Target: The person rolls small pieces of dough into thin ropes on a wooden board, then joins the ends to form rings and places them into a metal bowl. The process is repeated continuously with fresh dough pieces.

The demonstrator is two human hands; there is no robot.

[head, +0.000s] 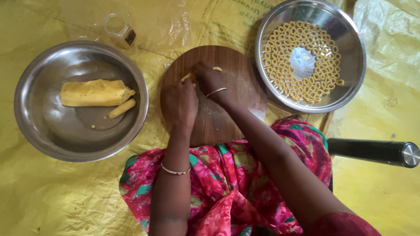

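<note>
A round dark wooden board (238, 94) lies in front of me on a yellow plastic sheet. On it my left hand (180, 102) and my right hand (209, 80) press side by side over a thin strip of yellow dough (187, 76). Its ends stick out from under the fingers; the middle is hidden. To the left, a steel bowl (41, 131) holds a large yellow dough lump (94, 92) and a small dough roll (122, 108). A steel plate (352, 76) at the upper right carries several small dough rings (280, 48).
A small clear jar with a dark cap (120, 28) lies on the sheet beyond the bowl. A black cylinder with a metal end (374, 151) rests at the right, next to my knee. My lap is covered with red floral cloth (227, 188).
</note>
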